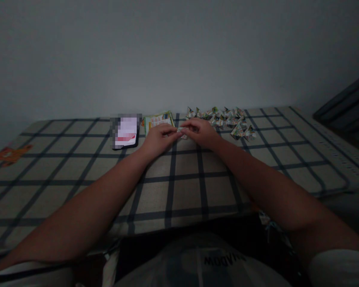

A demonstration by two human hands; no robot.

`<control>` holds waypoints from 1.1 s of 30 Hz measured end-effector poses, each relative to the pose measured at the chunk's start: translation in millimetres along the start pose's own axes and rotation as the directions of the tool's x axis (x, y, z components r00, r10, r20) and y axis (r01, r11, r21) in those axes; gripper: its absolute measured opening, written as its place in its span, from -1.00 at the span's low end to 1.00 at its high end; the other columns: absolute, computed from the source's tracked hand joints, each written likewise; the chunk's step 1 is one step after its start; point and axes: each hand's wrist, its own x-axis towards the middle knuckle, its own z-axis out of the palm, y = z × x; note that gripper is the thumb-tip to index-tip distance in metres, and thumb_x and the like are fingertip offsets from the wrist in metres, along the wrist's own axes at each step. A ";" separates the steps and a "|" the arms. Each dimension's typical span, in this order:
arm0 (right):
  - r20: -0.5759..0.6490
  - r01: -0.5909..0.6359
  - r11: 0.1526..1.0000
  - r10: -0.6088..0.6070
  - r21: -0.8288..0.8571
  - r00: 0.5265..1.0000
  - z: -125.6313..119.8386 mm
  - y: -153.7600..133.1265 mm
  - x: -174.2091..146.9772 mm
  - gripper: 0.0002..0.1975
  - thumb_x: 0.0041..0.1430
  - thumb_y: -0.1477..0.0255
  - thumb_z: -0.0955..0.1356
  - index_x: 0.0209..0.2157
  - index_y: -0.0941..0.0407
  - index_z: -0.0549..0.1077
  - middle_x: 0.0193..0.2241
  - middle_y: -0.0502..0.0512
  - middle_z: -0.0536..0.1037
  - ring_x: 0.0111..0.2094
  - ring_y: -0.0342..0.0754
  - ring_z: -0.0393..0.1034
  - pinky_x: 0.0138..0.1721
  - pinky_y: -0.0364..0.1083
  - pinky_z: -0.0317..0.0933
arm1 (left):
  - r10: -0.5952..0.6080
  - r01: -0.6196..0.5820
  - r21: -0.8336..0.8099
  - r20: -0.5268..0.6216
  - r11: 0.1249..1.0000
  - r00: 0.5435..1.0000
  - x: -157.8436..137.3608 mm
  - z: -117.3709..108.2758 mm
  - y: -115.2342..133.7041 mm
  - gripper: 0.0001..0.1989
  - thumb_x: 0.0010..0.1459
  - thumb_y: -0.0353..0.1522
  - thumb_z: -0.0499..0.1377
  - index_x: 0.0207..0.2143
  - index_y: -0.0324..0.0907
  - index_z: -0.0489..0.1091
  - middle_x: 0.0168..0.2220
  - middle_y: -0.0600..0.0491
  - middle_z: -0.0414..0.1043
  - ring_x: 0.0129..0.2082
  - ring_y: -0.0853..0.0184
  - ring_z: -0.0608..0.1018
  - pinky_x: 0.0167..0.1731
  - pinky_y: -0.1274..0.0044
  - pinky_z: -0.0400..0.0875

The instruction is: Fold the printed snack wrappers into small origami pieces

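Observation:
Between my fingertips is a small piece of folded printed paper (184, 136), low over the checked tablecloth. My left hand (163, 136) pinches it from the left, thumb and fingers close together. From the right, my right hand (201, 131) grips the same paper with thumb and forefinger. My fingers cover much of it, so its full shape is hidden. Just behind my left hand lies a stack of printed paper sheets (158, 119), green and yellow at the edges. Several folded paper pieces (227, 117) with pointed tips stand behind and right of my right hand.
A smartphone (126, 131) with a lit, blurred screen lies left of the papers. The checked tablecloth (185, 195) covers the table, which meets a plain wall (179, 56) at the back. An orange cartoon figure (12, 154) shows at the far left. Dark striped fabric (347, 99) rises at the right.

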 end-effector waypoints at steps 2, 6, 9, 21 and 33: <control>0.017 0.067 0.997 -0.067 -0.036 0.998 -0.1 0.1 0.0 -0.72 0.28 0.24 0.35 -0.24 0.18 0.56 -0.35 0.09 0.52 -0.30 -0.07 0.33 -0.20 -0.07 0.16 | 0.016 -0.016 0.004 -0.008 1.000 1.000 0.7 -0.1 -0.6 -0.74 0.11 -0.13 0.31 -0.40 -0.15 0.59 -0.41 0.05 0.50 -0.36 0.33 0.47 -0.27 0.47 0.32; 0.004 0.070 0.995 -0.069 -0.076 0.998 -0.9 -1.1 0.3 -0.72 0.30 0.24 0.35 -0.27 0.16 0.57 -0.34 0.11 0.55 -0.26 -0.05 0.35 -0.16 -0.06 0.17 | -0.022 0.021 -0.052 -0.012 0.998 1.000 0.8 0.0 -1.3 -0.74 0.10 -0.13 0.34 -0.40 -0.15 0.61 -0.41 0.05 0.49 -0.34 0.32 0.48 -0.27 0.47 0.32; -0.004 0.051 0.997 -0.051 -0.058 0.999 -0.9 -3.3 -0.1 -0.73 0.30 0.26 0.35 -0.25 0.17 0.58 -0.32 0.12 0.57 -0.28 -0.07 0.37 -0.20 -0.08 0.18 | -0.050 0.049 -0.120 -0.006 0.992 0.999 0.0 -0.6 0.1 -0.71 0.11 -0.10 0.35 -0.40 -0.15 0.62 -0.39 0.03 0.50 -0.32 0.31 0.49 -0.25 0.46 0.33; -0.088 -0.022 0.972 0.043 0.234 0.995 6.9 1.6 0.7 -0.65 0.21 0.12 0.41 -0.24 0.15 0.56 -0.37 0.06 0.58 -0.39 -0.12 0.41 -0.31 -0.11 0.29 | -0.205 0.191 -0.395 0.008 0.899 0.979 -3.0 0.5 9.6 -0.72 0.06 -0.11 0.41 -0.40 -0.15 0.65 -0.34 0.01 0.50 -0.38 0.37 0.45 -0.34 0.50 0.35; -0.048 -0.159 0.886 0.199 0.437 0.979 10.5 -4.7 -0.3 -0.64 0.13 0.09 0.45 -0.27 0.11 0.48 -0.43 -0.01 0.51 -0.49 -0.18 0.35 -0.46 -0.16 0.30 | -0.239 0.212 -0.474 0.004 0.855 0.971 -2.5 3.3 13.9 -0.69 0.01 -0.09 0.43 -0.48 -0.17 0.61 -0.40 0.03 0.44 -0.47 0.42 0.35 -0.50 0.53 0.19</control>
